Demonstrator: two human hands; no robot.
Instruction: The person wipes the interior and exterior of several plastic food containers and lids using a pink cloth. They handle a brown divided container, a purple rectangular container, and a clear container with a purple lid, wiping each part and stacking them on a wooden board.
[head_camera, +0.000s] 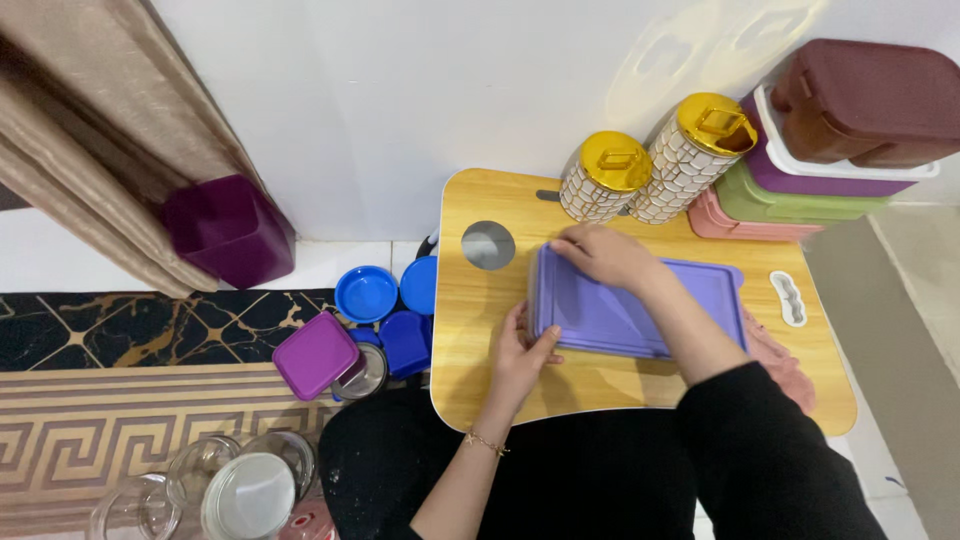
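Note:
A flat lilac rectangular container with its lid (620, 312) lies on a small yellow wooden lap table (500, 190). My left hand (522, 352) grips the container's near left edge, thumb on top of the lid. My right hand (603, 254) lies palm down on the lid's far left corner, the forearm crossing the lid. Both arms wear black sleeves; a thin bracelet circles my left wrist.
Two white-and-gold canisters (605, 176) (692, 155) stand at the table's back. Stacked maroon, purple, green and pink boxes (830, 150) sit at the right. On the floor to the left are blue lids (366, 293), a purple box (316, 354), glass bowls (240, 485) and a dark purple bin (228, 228).

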